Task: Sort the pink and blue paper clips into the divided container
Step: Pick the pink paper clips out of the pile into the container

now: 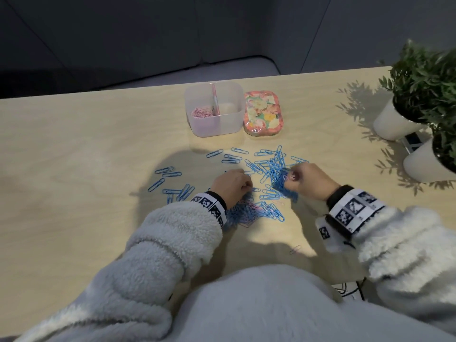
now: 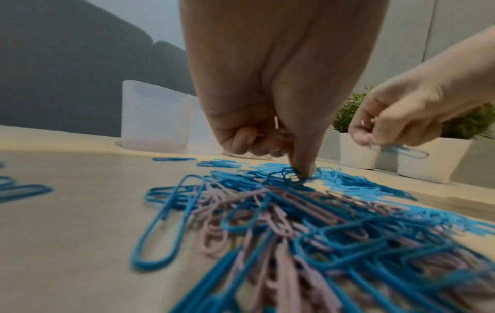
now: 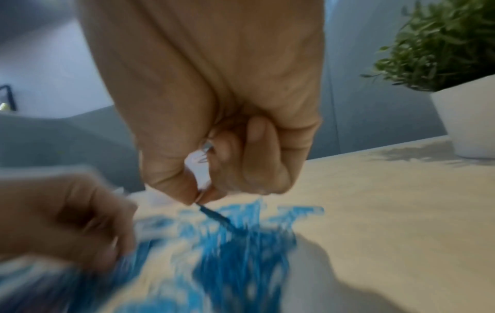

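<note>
The divided container [image 1: 214, 111] is set at upper centre of the head view, lid off, w/ pink clips [image 1: 202, 111] already lying in its left compartment; the right compartment looks empty, presumably kept for blue. A floral tin [image 1: 263, 113] sits just beside it on the right. Most blue paper clips [image 1: 269, 164] are spread over the tabletop [image 1: 86, 149] at mid-frame, prob. fanned out so colours can be told apart. A mixed pink/blue heap [image 2: 294, 222] fills the lower half of the left wrist view. The left hand [image 1: 233, 185] is held low over that heap, fingers curled in and a fingertip pressed onto the clips; pink wire seems tucked in the curl, so gathered pinks are likely being kept there. The right hand [image 1: 308, 180] is pinching a blue clip [image 2: 404, 150] btwn thumb and forefinger, raised off the pile, w/ a bunch of blues hanging at its palm side in the head view. Two potted plants [image 1: 419, 95] stand at far right, well apart.
</note>
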A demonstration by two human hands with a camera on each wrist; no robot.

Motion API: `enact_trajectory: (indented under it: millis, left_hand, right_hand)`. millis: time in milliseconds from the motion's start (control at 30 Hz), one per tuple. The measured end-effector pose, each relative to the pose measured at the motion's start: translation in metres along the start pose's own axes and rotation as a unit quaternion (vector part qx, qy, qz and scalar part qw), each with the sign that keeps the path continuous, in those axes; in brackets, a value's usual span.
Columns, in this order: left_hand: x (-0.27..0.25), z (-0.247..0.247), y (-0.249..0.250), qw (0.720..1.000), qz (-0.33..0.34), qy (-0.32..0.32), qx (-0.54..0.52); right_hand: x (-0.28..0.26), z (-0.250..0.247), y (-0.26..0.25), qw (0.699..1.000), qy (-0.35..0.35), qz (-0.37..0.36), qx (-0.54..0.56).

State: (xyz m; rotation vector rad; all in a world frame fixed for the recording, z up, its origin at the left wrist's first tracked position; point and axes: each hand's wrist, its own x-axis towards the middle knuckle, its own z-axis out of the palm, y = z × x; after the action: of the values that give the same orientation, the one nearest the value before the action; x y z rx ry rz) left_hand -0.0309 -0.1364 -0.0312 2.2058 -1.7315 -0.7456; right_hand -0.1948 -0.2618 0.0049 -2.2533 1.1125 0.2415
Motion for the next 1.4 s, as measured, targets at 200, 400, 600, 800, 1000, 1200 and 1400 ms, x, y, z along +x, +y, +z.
enact_trajectory:
  millis: [200, 400, 600, 800, 1000, 1200, 1400]
  left_hand:
    - [-0.008, -0.014, -0.012, 0.995, -0.047, 0.002, -0.083]
    - [-0.018, -0.023, -0.024, 0.987, -0.07, 0.031, -0.144]
    - [-0.033, -0.042, -0.045, 0.969, -0.12, 0.114, -0.183]
    - [-0.036, -0.066, -0.072, 0.946, -0.16, 0.16, -0.233]
    - [-0.027, -0.083, -0.082, 0.951, -0.164, 0.166, -0.204]
    - [0.004, -0.113, -0.078, 0.961, -0.14, 0.179, -0.158]
    - [0.059, -0.142, -0.071, 0.964, -0.147, 0.197, -0.098]
  right_hand:
    - [0.034, -0.049, -0.053, 0.964, -0.065, -0.043, 0.254]
    - [0.086, -0.06, -0.119, 0.933, -0.155, -0.065, 0.318]
    - [0.118, -0.059, -0.176, 0.937, -0.16, -0.067, 0.302]
    - [0.133, -0.049, -0.188, 0.958, -0.228, -0.101, 0.141]
    - [0.154, -0.042, -0.198, 0.975, -0.053, -0.075, 0.204]
    - [0.167, -0.028, -0.203, 0.983, -0.03, -0.073, 0.166]
    - [0.139, -0.05, -0.183, 0.939, 0.049, -0.075, 0.333]
